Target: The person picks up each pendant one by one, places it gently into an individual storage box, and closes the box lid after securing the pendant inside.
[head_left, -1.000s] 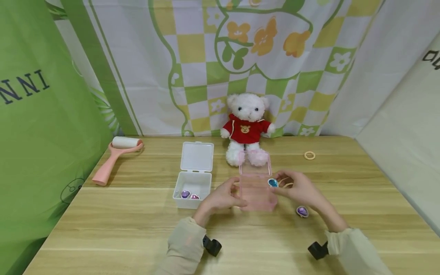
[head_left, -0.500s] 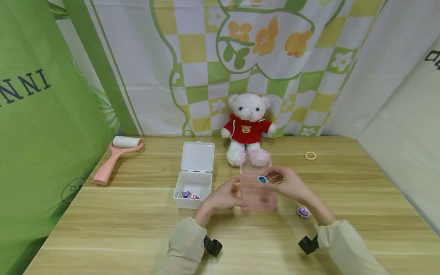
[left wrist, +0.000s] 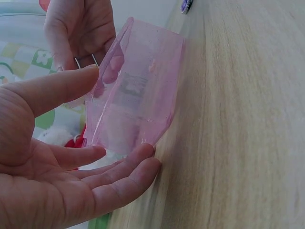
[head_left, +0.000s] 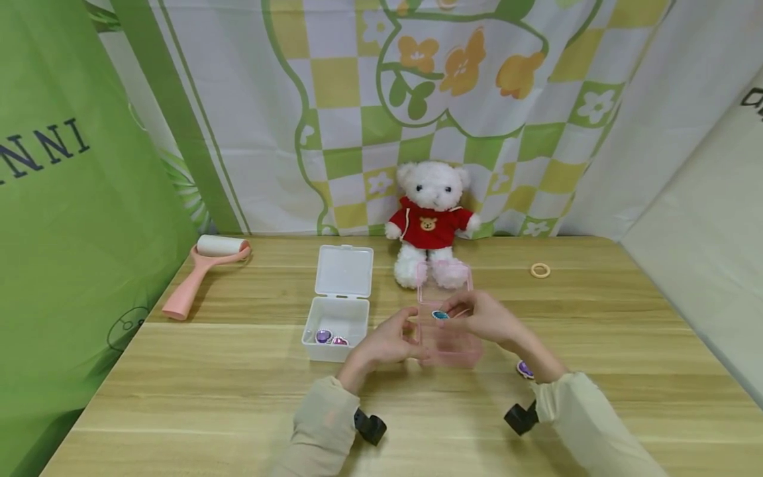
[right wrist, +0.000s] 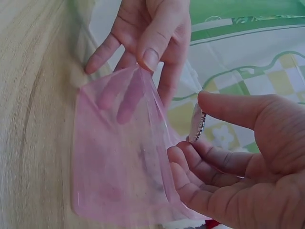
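One wooden desk holds everything I see in use. A white bear in a red top is at its far side, and a pink roller lies at the far left. Nearer are two small open boxes: a white box on the left, and a pink box on the right.

The left hand is open wide, its fingers just resting on the left side of the pink box. The right hand pinches a blue gem over the pink box. Far right is a little yellow ring. A loose purple gem lies at the near right, partly hidden by the right arm. Two more gems sit in the white box.

To do this bit well, I think the left hand should stop the pink box from sliding. The blue gem is best lowered straight and slow, away from the walls, before letting go, or it might bounce.
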Demonstrator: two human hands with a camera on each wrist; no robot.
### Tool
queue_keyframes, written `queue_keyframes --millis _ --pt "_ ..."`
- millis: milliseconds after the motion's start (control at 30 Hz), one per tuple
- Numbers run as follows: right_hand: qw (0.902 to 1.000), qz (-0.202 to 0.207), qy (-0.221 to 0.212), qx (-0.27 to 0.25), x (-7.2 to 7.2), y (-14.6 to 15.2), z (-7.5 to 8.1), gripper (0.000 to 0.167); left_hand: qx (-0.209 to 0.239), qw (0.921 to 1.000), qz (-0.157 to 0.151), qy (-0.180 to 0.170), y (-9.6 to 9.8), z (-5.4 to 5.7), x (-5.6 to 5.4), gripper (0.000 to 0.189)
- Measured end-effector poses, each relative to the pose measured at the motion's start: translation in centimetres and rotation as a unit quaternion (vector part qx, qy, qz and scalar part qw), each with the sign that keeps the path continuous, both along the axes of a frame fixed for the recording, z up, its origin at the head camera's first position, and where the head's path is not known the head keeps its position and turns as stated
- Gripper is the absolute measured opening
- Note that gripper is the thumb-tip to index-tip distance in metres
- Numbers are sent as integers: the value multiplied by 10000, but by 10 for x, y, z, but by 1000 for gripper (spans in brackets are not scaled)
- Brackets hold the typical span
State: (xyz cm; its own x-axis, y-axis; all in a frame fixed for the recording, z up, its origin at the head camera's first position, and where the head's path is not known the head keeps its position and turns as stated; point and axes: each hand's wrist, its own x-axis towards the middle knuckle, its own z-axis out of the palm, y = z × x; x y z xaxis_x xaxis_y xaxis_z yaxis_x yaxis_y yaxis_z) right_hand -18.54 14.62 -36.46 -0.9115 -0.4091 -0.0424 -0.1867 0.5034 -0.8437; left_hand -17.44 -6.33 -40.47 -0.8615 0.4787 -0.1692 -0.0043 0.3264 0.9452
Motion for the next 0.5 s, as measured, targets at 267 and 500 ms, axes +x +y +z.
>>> queue_keyframes --millis 267,500 --pt "9989 120 -461 9 -4 -8 -5 20 103 9999 -44 -32 -1 -1 0 79" --pt "9949 150 -996 54 -7 -13 -12 17 17 10000 13 -65 0 0 -1 81"
